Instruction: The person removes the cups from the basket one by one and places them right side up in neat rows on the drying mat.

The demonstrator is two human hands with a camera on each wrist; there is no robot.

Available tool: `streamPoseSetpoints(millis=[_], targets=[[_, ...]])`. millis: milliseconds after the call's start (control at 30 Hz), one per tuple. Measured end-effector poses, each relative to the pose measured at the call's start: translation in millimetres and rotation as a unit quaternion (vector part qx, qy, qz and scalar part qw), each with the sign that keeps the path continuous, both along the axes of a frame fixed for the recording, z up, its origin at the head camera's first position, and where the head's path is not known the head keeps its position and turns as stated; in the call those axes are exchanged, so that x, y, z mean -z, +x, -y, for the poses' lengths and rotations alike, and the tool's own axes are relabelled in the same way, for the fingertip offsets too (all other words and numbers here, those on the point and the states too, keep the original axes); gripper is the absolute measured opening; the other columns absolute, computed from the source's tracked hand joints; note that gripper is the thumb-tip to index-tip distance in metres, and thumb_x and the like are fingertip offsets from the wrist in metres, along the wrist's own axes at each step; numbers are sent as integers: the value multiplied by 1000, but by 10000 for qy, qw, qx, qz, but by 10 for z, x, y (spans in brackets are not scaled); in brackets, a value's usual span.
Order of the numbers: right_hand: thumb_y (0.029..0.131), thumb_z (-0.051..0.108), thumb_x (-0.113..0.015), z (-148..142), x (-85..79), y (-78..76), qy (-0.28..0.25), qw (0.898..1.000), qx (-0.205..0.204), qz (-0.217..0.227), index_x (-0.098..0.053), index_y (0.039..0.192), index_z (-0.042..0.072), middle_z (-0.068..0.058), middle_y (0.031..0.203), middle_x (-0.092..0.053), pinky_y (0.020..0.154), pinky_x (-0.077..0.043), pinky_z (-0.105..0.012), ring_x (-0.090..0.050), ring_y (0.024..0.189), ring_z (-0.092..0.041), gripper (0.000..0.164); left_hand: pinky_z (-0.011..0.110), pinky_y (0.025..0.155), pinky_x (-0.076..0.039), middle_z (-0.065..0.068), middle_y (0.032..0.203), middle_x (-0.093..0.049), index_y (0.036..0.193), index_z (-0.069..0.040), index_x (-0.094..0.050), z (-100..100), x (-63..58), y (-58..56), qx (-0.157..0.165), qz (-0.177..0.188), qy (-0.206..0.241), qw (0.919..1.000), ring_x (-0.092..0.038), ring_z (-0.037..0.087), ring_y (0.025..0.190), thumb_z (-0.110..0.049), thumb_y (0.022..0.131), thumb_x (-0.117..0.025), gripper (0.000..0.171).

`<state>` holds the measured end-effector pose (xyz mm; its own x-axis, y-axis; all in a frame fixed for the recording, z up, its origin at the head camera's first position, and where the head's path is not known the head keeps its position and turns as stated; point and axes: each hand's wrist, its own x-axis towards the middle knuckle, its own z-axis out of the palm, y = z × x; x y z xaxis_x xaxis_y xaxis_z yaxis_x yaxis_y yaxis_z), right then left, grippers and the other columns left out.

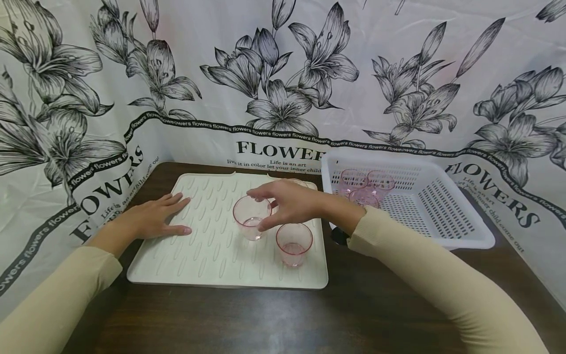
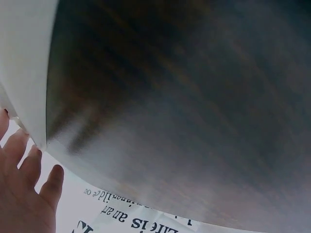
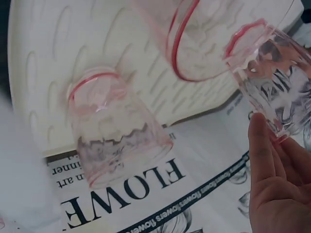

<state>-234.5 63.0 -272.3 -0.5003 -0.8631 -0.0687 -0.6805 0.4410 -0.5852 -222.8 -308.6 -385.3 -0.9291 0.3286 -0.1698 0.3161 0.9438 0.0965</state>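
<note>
My right hand (image 1: 292, 202) grips a clear pink-rimmed glass (image 1: 248, 216) near its rim, over the middle of a white ridged drying mat (image 1: 199, 255). In the right wrist view, fingertips and thumb lie on this glass (image 3: 277, 73). A second such glass (image 1: 294, 248) stands upright on the mat, nearer the front. Behind the right hand stands a third glass (image 3: 116, 136), mostly hidden in the head view. My left hand (image 1: 148, 216) rests on the mat's left edge with fingers spread, holding nothing.
A white perforated plastic basket (image 1: 460, 211) stands right of the mat, with three pink glasses (image 1: 364, 196) in its left part. Dark wooden table (image 1: 283, 314) shows in front. A white flower-printed cloth (image 1: 283, 59) hangs behind and at the sides.
</note>
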Motion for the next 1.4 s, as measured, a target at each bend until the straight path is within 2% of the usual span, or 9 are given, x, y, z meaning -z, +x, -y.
streamPoseSetpoints(millis=[300, 467, 700, 833, 1100, 1300, 1400], targets=[[82, 23, -82, 147, 140, 57, 366, 9988, -235, -209, -45, 147, 1, -9, 143, -56, 99, -48, -28, -56, 125, -17, 78, 71, 101, -33, 27, 157, -29, 154, -7, -34, -10, -9, -22, 35, -39, -50, 10000, -27, 52, 141, -78, 83, -54, 103], [84, 22, -81, 204, 190, 80, 417, 9985, -305, -167, -46, 147, 1, -8, 145, -54, 99, -46, -25, -56, 124, -18, 75, 71, 99, -35, 27, 157, -29, 154, -7, -34, -20, -22, -30, 61, -33, -92, 9999, -29, 52, 141, -77, 84, -55, 101], [85, 21, -80, 290, 239, 116, 537, 9972, -465, -220, -44, 147, -1, -12, 147, -51, 109, -37, -25, -49, 134, -19, 75, 72, 98, -36, 26, 158, -28, 154, -8, -34, -6, -4, -36, 47, -46, -111, 9999, -28, 52, 141, -76, 84, -55, 101], [87, 23, -79, 312, 260, 130, 754, 9955, -491, -285, -43, 149, 2, -9, 149, -50, 113, -32, -24, -44, 138, -18, 75, 73, 98, -35, 26, 158, -28, 154, -8, -34, -2, 1, -38, 36, -42, -83, 10000, -28, 52, 141, -76, 83, -55, 101], [90, 24, -76, 313, 253, 117, 943, 9930, -598, -391, -38, 152, 3, -6, 152, -46, 112, -35, -28, -51, 133, -24, 75, 71, 101, -33, 27, 157, -28, 154, -6, -33, -6, -9, -10, 32, -34, -12, 10000, -27, 52, 142, -76, 84, -55, 102], [91, 26, -74, 287, 230, 96, 987, 9926, -562, -423, -36, 153, 5, -4, 155, -42, 116, -27, -27, -40, 142, -18, 75, 72, 102, -32, 27, 158, -27, 155, -6, -33, -13, -11, 5, -2, -2, 3, 10000, -26, 52, 142, -77, 83, -55, 103], [91, 30, -75, 224, 162, 66, 927, 9942, -374, -406, -36, 154, 8, -2, 156, -41, 115, -30, -28, -41, 141, -18, 77, 72, 101, -32, 27, 158, -27, 155, -6, -33, -6, -3, 1, -9, 0, -6, 10000, -26, 52, 142, -77, 83, -54, 103]])
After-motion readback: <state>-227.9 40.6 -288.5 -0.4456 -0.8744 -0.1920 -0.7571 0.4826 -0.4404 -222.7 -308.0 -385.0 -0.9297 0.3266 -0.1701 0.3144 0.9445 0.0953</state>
